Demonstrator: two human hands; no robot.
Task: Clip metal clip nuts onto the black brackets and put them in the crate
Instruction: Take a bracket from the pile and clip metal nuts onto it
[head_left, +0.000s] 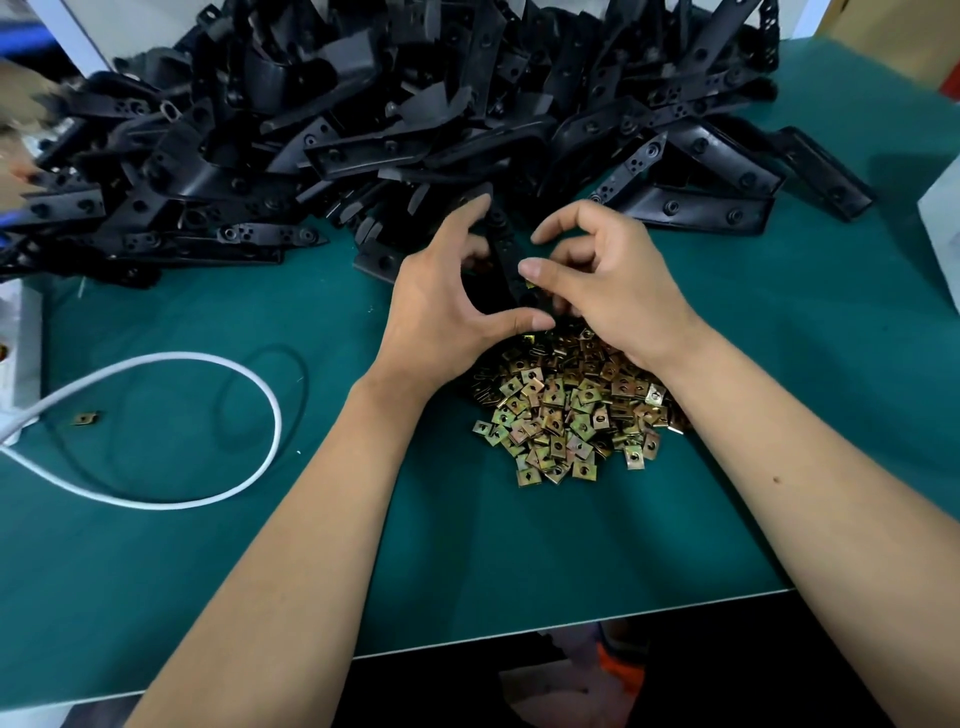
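Both hands together at centre; left hand (441, 291) grips bracket (506, 260); right hand (597, 280) pinches nut (531, 283) at its 3 o'clock edge; push nut square, fully seated; nut pile (566, 410) at 6 o'clock.

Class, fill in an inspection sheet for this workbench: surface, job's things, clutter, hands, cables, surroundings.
Surface: green mat on a white-edged table.
Job's things: black bracket held between both hands; bracket pile behind; clip nut heap below the hands. No crate seen.
Clutter: one stray clip nut at left.
Hands: left hand grips the bracket; right hand pinches at it, a nut glimpsed under the thumb.
Cables: white cable looped on the mat.
Surroundings: white box at right edge.
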